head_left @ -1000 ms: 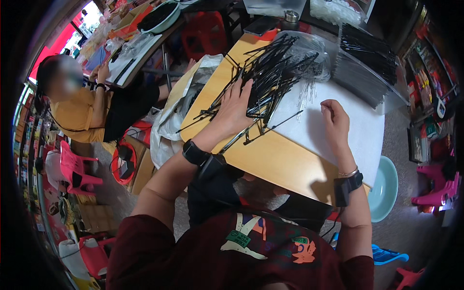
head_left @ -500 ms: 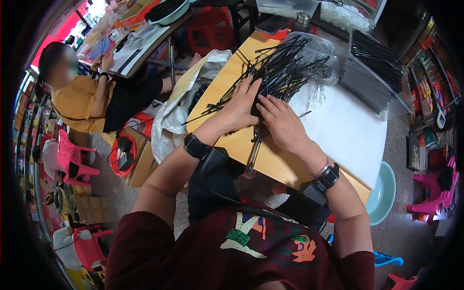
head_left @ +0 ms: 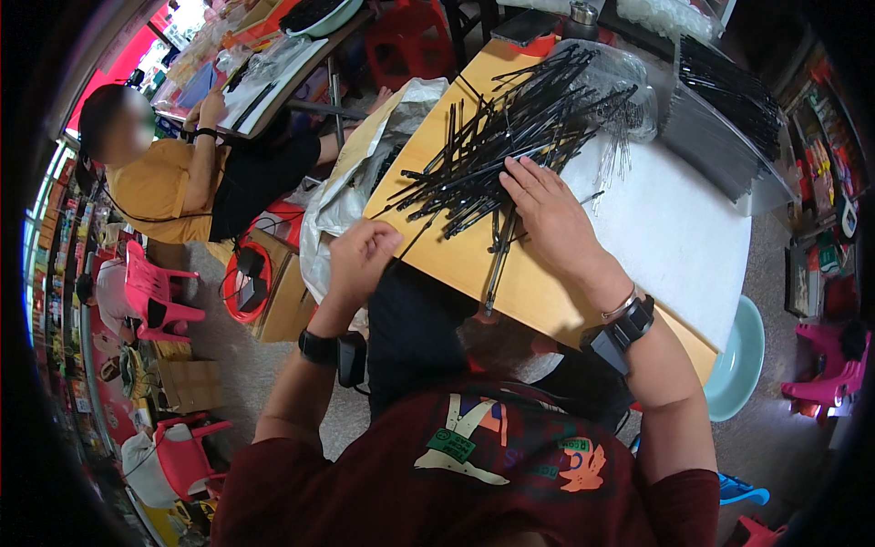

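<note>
A heap of thin black strips (head_left: 510, 137) lies across the wooden table, several of them crossing one another. Over the heap's right side my right hand (head_left: 556, 214) rests with its fingers stretched out, fingertips touching the strips. By the table's left edge, my left hand (head_left: 363, 255) has its fingers curled together in a pinch. One thin black strip (head_left: 419, 233) runs from the heap to these fingertips and seems to be held there. Closer to me, a few strips (head_left: 497, 273) stick out over the table's front edge.
On the table's right lies a white sheet (head_left: 674, 228), with clear plastic packaging (head_left: 629, 91) behind it. A clear bin of black strips (head_left: 729, 118) stands at the far right. A white sack (head_left: 342, 196) is left of the table. A person in yellow (head_left: 164, 187) sits farther left.
My left hand has left the heap and moved left and nearer to me, its fingers now curled. My right hand stays on the heap, which is more spread out and uncovered.
</note>
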Available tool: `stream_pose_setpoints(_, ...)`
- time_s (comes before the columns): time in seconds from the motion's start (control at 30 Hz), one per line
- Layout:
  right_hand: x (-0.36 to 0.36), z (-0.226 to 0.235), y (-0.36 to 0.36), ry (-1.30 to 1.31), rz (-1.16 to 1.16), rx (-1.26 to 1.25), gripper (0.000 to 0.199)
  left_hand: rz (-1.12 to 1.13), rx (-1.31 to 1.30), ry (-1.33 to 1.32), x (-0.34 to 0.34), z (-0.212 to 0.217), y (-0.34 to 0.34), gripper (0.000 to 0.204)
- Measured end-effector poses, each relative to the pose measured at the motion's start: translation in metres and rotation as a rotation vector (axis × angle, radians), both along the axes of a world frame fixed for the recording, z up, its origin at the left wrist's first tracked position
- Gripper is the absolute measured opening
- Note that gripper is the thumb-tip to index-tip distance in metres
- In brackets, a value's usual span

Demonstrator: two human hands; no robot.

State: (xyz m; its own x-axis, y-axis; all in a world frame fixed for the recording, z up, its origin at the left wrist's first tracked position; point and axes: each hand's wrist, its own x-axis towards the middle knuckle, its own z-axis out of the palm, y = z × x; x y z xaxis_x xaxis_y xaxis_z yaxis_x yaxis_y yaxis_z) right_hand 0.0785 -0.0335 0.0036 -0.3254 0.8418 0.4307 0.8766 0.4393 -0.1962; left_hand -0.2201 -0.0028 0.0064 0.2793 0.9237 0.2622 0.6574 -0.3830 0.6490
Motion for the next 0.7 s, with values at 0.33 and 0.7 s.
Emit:
stream_pose_setpoints(0.33, 0.008, -0.006, -0.004, 0.124, -0.026, 0.086, 0.042, -0.176, 0.068, 0.110, 0.021, 0.006, -0.003, 0.014)
stream_pose_setpoints(0.7, 0.007, 0.002, -0.008, 0.171, -0.032, 0.121, 0.037, 0.045, 0.328, 0.180, 0.023, -0.010, 0.007, 0.016)
